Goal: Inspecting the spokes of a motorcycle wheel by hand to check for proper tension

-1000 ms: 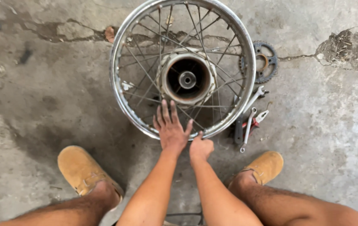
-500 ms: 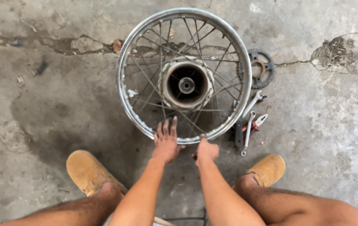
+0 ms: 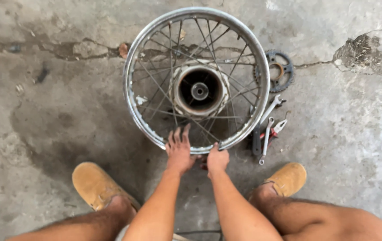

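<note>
Your left hand (image 3: 179,151) lay flat over the spoked wheel's (image 3: 196,80) near rim; your right hand (image 3: 217,159) gripped that rim, with wrenches (image 3: 266,127) and a sprocket (image 3: 276,71) just beside it.

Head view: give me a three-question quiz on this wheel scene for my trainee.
1. True or false: the spoked wheel lies flat on the concrete floor.
2. The sprocket lies: A) inside the rim, B) on the floor beside the rim, C) under a tan shoe.
3. Which hand lies open-fingered across the near rim?

Key:
1. True.
2. B.
3. The left hand; the right hand is curled at the rim, near the wrenches.
</note>
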